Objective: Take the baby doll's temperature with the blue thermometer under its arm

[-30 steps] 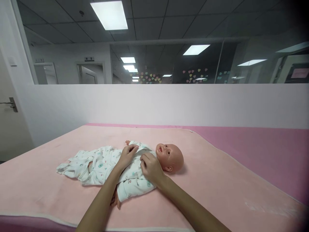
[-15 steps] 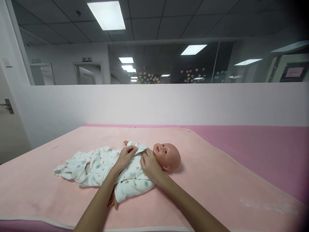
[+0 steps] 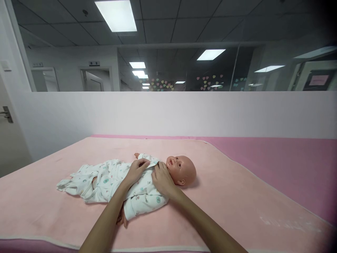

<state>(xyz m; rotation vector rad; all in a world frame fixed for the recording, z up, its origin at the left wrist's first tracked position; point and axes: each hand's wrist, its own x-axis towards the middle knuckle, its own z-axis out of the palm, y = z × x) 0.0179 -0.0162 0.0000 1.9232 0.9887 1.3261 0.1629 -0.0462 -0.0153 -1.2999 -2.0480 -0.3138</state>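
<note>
A baby doll (image 3: 181, 171) lies on its back, its bald head to the right and its legs to the left. It wears a white, patterned baby top (image 3: 143, 202) and matching trousers (image 3: 105, 181). My left hand (image 3: 137, 170) is closed in a pinch on the front edge of the top, over the chest. Close by, my right hand (image 3: 162, 179) lies at the neckline beside the doll's chin, its fingers bent onto the cloth at the same edge. What the right fingertips grip is partly hidden.
Under the doll spreads a peach-pink mat (image 3: 226, 203) with a pale border, on a darker pink surface (image 3: 276, 161). A white low wall (image 3: 184, 114) with glass above stands behind. At far left is a door with a metal handle (image 3: 7, 114).
Both hands stay at the doll's chest and neckline with hardly any movement. The right fingers have shifted slightly at the cloth edge. The whole view has moved a little.
</note>
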